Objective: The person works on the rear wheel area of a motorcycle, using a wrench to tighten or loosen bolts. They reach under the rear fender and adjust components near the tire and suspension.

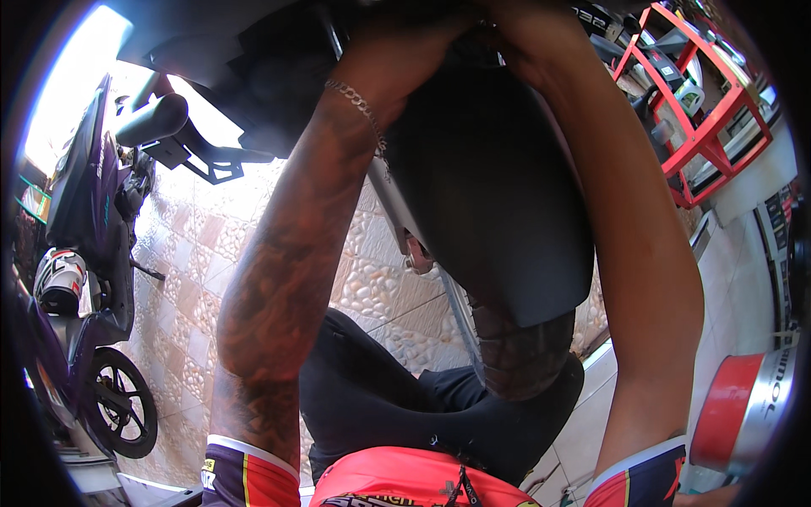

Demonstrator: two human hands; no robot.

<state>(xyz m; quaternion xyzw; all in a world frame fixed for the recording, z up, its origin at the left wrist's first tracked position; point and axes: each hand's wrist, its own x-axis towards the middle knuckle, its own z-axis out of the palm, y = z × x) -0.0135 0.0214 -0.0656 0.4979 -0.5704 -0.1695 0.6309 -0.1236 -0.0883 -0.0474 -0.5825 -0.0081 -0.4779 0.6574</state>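
Observation:
Both my arms reach up and forward to the dark underside of a motorcycle's tail [279, 51]. My left hand [404, 55], with a chain bracelet [355, 100] on its wrist, is up against the bodywork, its fingers hidden in shadow. Close beside it, my right hand [536, 38] reaches in above the wheel; its fingertips are also lost at the top edge. Between my forearms is a black mudguard [498, 186] over a knobby tyre [519, 351]. Whatever the fingers touch cannot be made out.
A purple and black motorcycle [89, 211] stands at the left on patterned tiles [190, 287]. A red metal rack [710, 135] with bottles and tools is at the far right. Nearer on the right sits a red and silver drum [735, 414]. My legs [397, 406] flank the tyre.

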